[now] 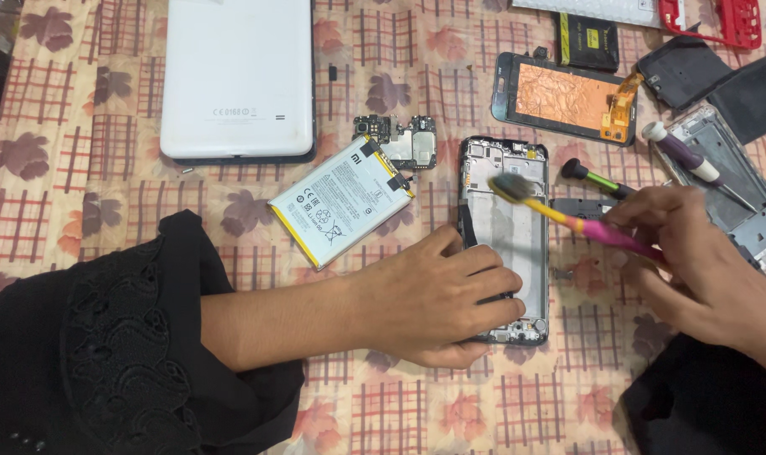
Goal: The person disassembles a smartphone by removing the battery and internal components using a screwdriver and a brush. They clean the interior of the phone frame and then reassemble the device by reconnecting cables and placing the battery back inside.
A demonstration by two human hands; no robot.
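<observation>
An opened black phone frame (507, 181) lies on the patterned cloth (80, 143). My left hand (437, 299) presses flat on its lower half, holding it still. My right hand (694, 261) grips a pink and yellow toothbrush (568, 221); its bristle head rests on the upper part of the frame. A white phone battery (341, 200) lies tilted just left of the frame. A small circuit board (397, 141) sits above the battery.
A white tablet back (235, 76) lies at the top left. At right are an opened phone with a copper panel (564, 97), two screwdrivers (597, 179) (694, 164), a metal phone chassis (741, 211), dark covers (682, 72) and a red part (728, 21).
</observation>
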